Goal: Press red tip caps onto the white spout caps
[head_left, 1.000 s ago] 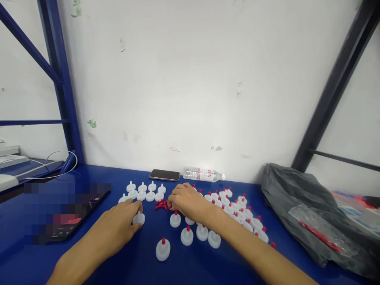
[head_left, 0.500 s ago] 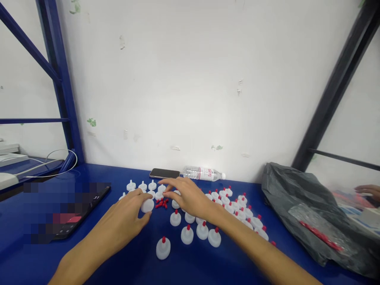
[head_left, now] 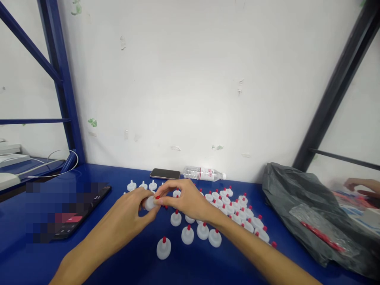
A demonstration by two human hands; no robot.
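Observation:
A white plastic nozzle cap is held between the thumb and fingers of my left hand. My right hand pinches a small red tip cap at that nozzle cap's spout; whether it is fully seated I cannot tell. Behind my left hand stand several bare white nozzle caps. Nearer me and to the right are white nozzle caps with red tips, one of them alone at the front. Loose red tip caps on the table are mostly hidden by my right fingers.
At the wall lie a dark phone and a clear plastic bottle. A large phone or tablet rests at left. On the right, a black plastic bag carries a clear bag of red pieces. Another person's hand shows far right.
My right hand has come down and left from above the loose red tip caps, bringing one to the white nozzle cap. My left hand has turned that nozzle cap slightly toward it.

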